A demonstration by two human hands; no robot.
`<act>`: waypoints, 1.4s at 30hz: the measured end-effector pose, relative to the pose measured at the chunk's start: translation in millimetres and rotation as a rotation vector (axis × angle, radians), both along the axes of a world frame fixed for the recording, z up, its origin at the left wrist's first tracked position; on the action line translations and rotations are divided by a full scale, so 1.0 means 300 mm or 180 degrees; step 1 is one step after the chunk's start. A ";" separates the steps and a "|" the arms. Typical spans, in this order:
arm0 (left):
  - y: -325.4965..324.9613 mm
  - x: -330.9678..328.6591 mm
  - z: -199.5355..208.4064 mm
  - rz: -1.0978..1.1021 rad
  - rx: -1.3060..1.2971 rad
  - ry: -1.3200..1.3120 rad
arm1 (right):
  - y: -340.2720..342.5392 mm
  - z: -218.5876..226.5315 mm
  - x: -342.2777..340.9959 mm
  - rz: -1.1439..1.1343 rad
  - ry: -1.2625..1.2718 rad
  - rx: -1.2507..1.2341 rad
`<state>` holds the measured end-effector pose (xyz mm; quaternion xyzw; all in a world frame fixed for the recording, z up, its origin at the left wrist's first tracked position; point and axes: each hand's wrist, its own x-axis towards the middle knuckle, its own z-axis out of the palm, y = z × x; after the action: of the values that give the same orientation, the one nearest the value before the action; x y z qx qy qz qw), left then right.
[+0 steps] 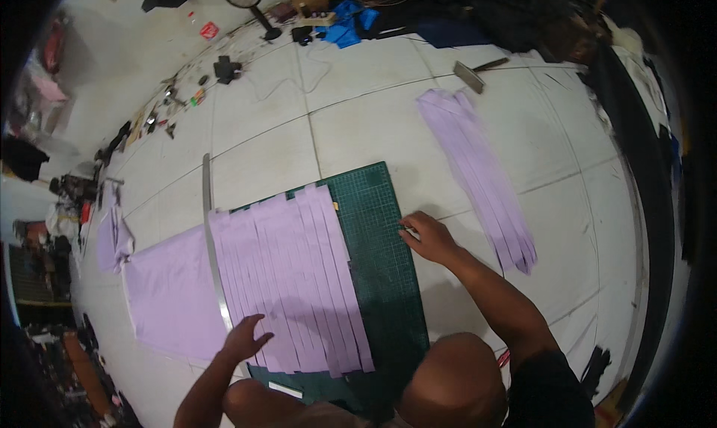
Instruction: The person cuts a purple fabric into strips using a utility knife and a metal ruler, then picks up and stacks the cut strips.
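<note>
Lilac cloth cut into several long strips [287,278] lies side by side on a green cutting mat [385,271]. A long metal ruler [212,260] runs along the strips' left edge, over the boundary with an uncut lilac cloth piece [175,293]. My left hand [246,338] is over the lower left of the strips, beside the ruler's near end, fingers spread and holding nothing. Just past the mat's right edge is my right hand [427,236], its fingers loosely bent with a gap to the thumb; I see nothing in it.
On the tiled floor at right lies a bundle of lilac strips [478,178], with a wooden-handled tool [470,75] beyond it. A small white bar [286,390] sits at the mat's near edge. Dark cloth [627,122] lines the right side; small items [170,99] litter the far left.
</note>
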<state>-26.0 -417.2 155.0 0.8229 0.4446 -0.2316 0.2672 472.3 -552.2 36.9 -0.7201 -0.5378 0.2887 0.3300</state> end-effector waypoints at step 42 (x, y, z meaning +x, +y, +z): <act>-0.417 0.764 -0.274 0.0434 0.0360 -0.2322 | 0.018 0.248 0.955 -0.1420 -0.0268 -0.0154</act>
<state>203.2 -542.4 72.8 0.8333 0.3861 0.1200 0.3770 758.7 -546.9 111.2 -0.8402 -0.3715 0.1911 0.3456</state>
